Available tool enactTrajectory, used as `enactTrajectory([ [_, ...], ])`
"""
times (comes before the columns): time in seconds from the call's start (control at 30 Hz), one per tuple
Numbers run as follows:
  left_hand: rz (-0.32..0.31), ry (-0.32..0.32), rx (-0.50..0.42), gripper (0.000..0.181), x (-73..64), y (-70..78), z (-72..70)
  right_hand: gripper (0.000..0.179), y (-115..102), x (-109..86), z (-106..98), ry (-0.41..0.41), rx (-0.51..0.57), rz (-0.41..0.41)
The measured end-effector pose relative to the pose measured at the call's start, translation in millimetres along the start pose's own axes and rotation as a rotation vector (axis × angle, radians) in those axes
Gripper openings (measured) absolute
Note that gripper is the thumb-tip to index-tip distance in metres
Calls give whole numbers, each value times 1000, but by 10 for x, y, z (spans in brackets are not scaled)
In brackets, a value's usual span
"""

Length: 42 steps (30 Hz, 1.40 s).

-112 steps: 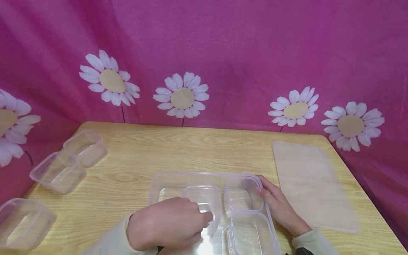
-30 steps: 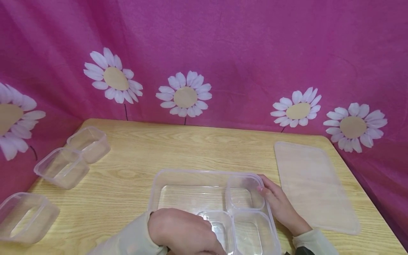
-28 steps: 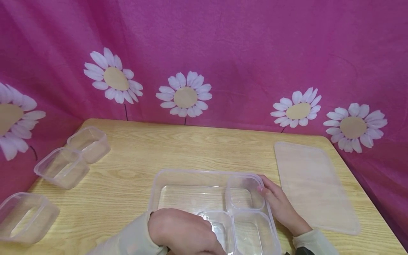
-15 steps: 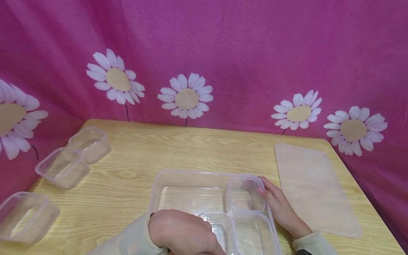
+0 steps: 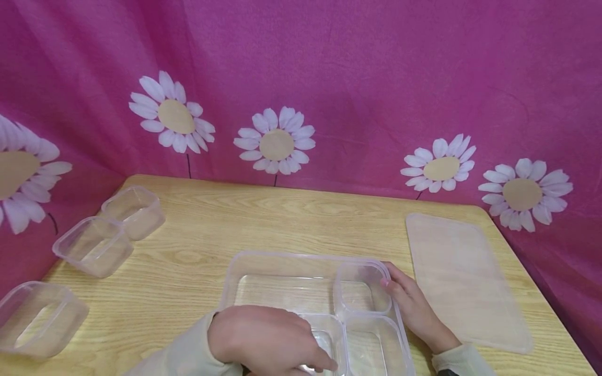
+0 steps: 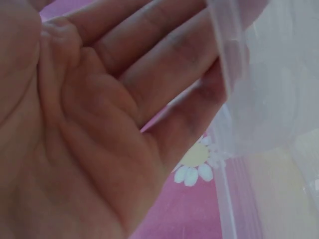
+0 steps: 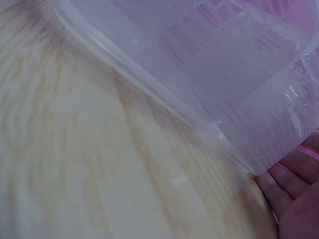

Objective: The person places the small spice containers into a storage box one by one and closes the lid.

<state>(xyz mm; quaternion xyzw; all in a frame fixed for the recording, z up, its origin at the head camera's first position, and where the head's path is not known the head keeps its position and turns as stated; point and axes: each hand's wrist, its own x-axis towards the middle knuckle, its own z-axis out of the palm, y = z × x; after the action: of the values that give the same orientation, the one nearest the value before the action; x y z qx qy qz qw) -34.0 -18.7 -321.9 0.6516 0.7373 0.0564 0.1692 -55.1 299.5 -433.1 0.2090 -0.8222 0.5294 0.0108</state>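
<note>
A large clear plastic box (image 5: 282, 256) sits at the table's near middle. Inside it, along the right side, stand two small clear containers, one at the far corner (image 5: 362, 269) and one nearer (image 5: 373, 339). Left of the nearer one is a third small container (image 5: 324, 319). My left hand (image 5: 268, 337) lies over this third container, index finger pointing right into it. In the left wrist view its fingers (image 6: 169, 64) look nearly straight, tips behind a clear rim. My right hand (image 5: 416, 308) holds the box's far right corner, thumb at the rim.
Three more small clear containers stand on the left of the wooden table: one at the back (image 5: 136, 211), one in the middle (image 5: 96, 248) and one nearer (image 5: 42, 318). A flat translucent lid (image 5: 463, 282) lies on the right. A pink flowered cloth (image 5: 338, 78) hangs behind.
Earlier my left hand brought the third small container nearer, beside its neighbour. Since half a second ago that hand has shifted slightly left and its index finger shows more. The right hand stays put.
</note>
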Motion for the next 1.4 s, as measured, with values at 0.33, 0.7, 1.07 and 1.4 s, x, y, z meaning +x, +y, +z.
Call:
enactTrajectory([
  [0.33,-20,192,-108,38,-151,-75,-156,38,1,7,-1,-7,27,-13],
  [0.7,-94,603,53,21,-327,-207,-244,37,8,-8,-2,-3,23,-15],
  [1.07,-175,948,50,9,-462,-511,-267,37,19,10,9,7,30,-27],
  [1.4,-465,1080,91,10,-701,-763,-308,36,0,12,6,12,24,-22],
])
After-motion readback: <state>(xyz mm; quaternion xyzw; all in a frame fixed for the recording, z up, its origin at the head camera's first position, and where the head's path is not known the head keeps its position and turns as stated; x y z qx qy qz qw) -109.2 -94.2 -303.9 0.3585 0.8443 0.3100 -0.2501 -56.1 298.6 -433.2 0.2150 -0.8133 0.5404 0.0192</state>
